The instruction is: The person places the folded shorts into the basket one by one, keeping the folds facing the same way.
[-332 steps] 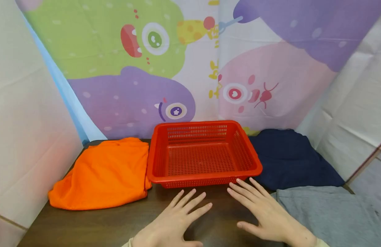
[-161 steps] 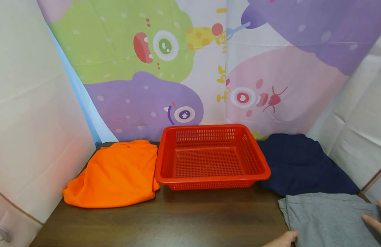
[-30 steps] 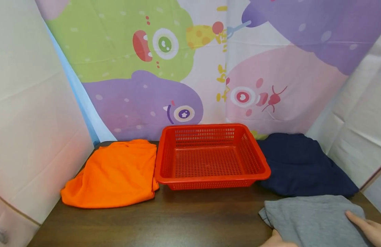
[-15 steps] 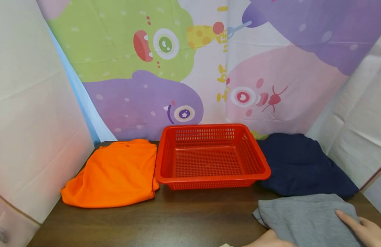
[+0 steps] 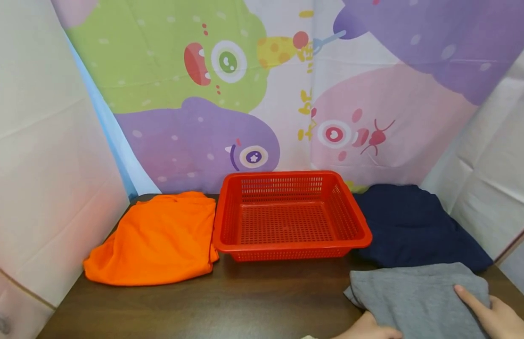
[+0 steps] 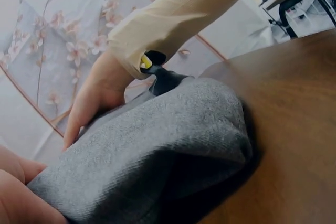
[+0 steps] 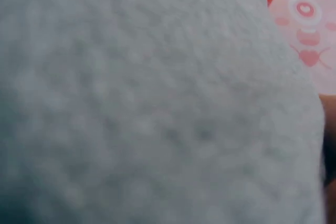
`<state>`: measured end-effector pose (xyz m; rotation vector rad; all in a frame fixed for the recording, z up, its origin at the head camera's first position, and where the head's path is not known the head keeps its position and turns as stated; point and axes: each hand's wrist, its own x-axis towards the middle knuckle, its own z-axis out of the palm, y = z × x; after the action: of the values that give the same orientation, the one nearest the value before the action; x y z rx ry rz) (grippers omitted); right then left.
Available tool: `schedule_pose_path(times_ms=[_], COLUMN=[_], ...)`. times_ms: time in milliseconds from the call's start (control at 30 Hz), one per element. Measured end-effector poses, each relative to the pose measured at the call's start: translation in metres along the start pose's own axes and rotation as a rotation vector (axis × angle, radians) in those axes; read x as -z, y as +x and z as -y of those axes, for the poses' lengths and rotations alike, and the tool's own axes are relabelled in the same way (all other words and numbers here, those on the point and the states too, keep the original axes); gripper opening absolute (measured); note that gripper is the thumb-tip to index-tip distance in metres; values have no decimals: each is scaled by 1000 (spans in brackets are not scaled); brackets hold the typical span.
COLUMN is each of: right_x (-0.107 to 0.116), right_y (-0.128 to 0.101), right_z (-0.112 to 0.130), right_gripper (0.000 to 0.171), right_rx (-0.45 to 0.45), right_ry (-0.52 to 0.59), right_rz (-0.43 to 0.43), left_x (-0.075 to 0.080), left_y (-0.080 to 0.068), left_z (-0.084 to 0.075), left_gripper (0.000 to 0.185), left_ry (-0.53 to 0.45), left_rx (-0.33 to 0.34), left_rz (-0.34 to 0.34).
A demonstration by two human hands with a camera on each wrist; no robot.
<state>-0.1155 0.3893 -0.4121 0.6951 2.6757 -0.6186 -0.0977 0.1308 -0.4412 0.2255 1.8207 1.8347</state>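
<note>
Garments number three on the brown wooden table (image 5: 253, 296): one orange cloth (image 5: 156, 240) lying at the left, one navy cloth (image 5: 410, 226) at the right rear, and one folded grey cloth (image 5: 419, 296) at the near right edge, its far border just touching the navy one. Between the orange and navy pieces stands a single red plastic basket (image 5: 364, 235) with perforated walls, nothing inside it. Both hands are on the grey cloth. The left hand (image 5: 368, 328) sits at the cloth's near left corner, and the left wrist view shows its fingers (image 6: 16, 192) curled around the folded edge, pinching it. The right hand (image 5: 495, 315) lies on top of the cloth's right side with a forefinger stretched flat along the fabric; its sleeve (image 6: 178, 19) is pale beige. The right wrist view is filled almost wholly by blurred grey fabric, so the rest of that hand's fingers cannot be judged from it. Behind the table hangs one sheet printed with cartoon monsters (image 5: 228, 61) in green, purple and pink, and plain white panels (image 5: 41, 165) close in both sides.
</note>
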Motion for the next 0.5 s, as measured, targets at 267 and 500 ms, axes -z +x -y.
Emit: schedule_pose_path(times_ms=[267, 500], right_x=[-4, 2], right_y=[-11, -14], right_z=[14, 20], right_gripper=[90, 109], right_rx=[-75, -216], right_ry=[77, 241], right_rz=[-128, -7], left_x=[8, 14], left_y=[-1, 0], left_z=[-7, -9], left_gripper=[17, 21], left_ry=[23, 8], left_rx=[58, -30], left_rz=[-64, -65])
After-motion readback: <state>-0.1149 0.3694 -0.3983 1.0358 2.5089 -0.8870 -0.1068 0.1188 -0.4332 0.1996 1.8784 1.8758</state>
